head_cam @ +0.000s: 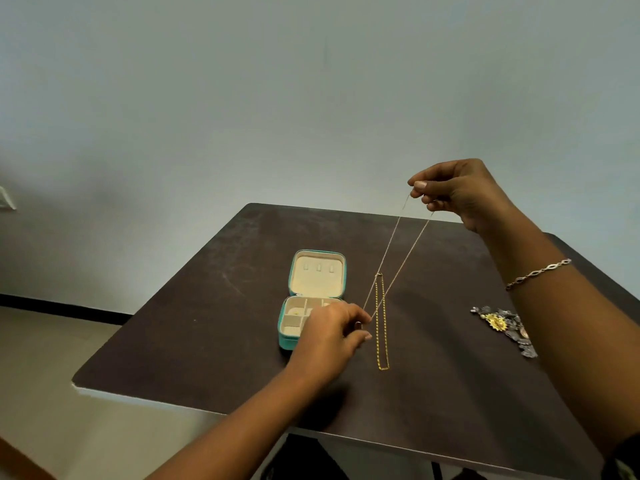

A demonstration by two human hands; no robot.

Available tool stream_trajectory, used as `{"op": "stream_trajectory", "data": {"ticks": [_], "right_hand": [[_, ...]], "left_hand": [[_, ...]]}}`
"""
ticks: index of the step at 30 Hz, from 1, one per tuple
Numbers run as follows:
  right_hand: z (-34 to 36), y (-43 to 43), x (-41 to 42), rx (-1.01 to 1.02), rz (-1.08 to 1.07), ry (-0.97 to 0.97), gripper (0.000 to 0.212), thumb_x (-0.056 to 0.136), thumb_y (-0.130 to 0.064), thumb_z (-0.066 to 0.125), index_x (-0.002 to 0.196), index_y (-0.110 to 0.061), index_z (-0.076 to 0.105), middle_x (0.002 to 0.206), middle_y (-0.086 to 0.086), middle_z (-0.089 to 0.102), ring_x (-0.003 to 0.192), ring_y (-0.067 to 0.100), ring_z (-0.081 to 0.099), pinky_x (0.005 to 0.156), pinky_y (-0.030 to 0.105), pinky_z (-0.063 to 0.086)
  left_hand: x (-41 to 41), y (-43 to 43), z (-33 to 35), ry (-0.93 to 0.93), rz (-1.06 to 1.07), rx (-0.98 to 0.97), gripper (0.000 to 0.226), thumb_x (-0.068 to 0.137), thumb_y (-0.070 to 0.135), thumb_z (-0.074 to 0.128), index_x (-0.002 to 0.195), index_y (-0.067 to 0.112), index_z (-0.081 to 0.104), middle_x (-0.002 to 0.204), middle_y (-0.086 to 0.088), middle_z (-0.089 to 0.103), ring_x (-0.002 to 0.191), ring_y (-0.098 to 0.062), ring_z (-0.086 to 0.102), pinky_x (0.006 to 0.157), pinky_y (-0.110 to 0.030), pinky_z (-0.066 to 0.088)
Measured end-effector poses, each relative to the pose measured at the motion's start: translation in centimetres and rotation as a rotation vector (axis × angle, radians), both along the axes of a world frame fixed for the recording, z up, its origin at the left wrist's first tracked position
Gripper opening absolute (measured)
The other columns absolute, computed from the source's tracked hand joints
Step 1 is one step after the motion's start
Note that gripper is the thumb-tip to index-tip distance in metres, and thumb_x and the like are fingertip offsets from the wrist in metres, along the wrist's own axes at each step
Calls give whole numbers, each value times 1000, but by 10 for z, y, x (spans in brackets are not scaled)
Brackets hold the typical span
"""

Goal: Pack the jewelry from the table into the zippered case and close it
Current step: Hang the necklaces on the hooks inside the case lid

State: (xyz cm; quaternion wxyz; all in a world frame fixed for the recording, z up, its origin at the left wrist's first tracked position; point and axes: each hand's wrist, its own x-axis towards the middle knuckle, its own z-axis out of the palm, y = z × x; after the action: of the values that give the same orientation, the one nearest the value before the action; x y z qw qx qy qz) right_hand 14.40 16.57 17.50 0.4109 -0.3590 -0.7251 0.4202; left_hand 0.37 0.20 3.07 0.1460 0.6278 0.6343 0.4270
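Thin chain (407, 258) stretched in two strands between right hand (460, 192), raised and pinching its top, and left hand (329, 332), pinching its low end beside the open zippered case (317, 282) on the tabletop (207, 341).

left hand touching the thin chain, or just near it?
Touching. Head view: left hand pinches the lower end of the thin chain, no gap visible.

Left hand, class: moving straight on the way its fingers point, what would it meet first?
Most likely the yellow gold chain lying on the dark table, just past the left hand; height is unclear.
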Motion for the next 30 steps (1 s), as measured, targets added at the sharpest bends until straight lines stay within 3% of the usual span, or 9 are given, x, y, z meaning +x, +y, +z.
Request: {"op": "stream_trajectory", "data": {"ticks": [5,8,12,15,18,22,25,28,30], "right_hand": [[-14,22,17,45,-29,-101,10,83,5,59,92,6,64,69,12,61,44,3,56,49,14,50],[-26,35,25,44,-21,-149,9,84,3,58,91,7,63,69,11,61,45,2,55,47,13,47],[-40,51,32,40,-24,-160,10,85,3,58,91,8,63,67,9,60,45,2,54,47,13,46],[-53,61,32,55,-12,-208,9,84,1,59,90,6,64,66,8,59,49,4,55,49,14,48],[-71,67,29,66,-8,-258,8,84,1,60,88,4,65,67,7,59,57,11,55,50,14,49],[-98,76,23,53,7,-294,6,84,1,60,84,0,65,65,6,59,58,12,55,51,16,49],[-119,82,20,50,-1,-316,6,83,0,61,81,-3,66,66,5,60,59,12,56,53,19,49],[-137,87,15,51,-16,-342,6,82,-1,62,81,-3,67,67,5,61,60,14,56,54,20,51],[-148,90,11,49,-13,-359,5,82,-1,63,81,-3,68,70,8,62,61,15,56,54,18,50]], "left_hand": [[32,2,-10,106,-87,25,25,88,8,57,112,11,62,105,-7,63,90,-16,61,78,-13,42],[45,4,-14,134,-110,78,25,87,11,59,111,9,63,105,-7,65,90,-17,62,77,-13,41],[58,9,-21,70,-121,43,30,85,7,61,114,12,63,103,-6,67,88,-17,63,84,-25,50],[66,12,-29,-32,-81,44,28,82,2,61,107,13,67,96,-5,70,84,-12,62,83,-27,50],[73,14,-37,-44,-35,67,24,82,6,62,103,16,69,93,0,70,95,-6,52,79,-18,44],[81,19,-51,76,38,141,20,71,24,60,88,20,71,79,2,67,85,-8,43,68,-21,37],[85,21,-61,156,79,92,20,68,31,58,84,23,68,78,6,65,88,-8,44,69,-26,33],[88,23,-67,260,145,122,13,59,32,64,72,29,63,66,16,61,80,-4,39,65,-16,23],[90,25,-72,307,169,153,13,57,34,65,69,31,62,64,18,59,77,-3,37,64,-17,27]]}}
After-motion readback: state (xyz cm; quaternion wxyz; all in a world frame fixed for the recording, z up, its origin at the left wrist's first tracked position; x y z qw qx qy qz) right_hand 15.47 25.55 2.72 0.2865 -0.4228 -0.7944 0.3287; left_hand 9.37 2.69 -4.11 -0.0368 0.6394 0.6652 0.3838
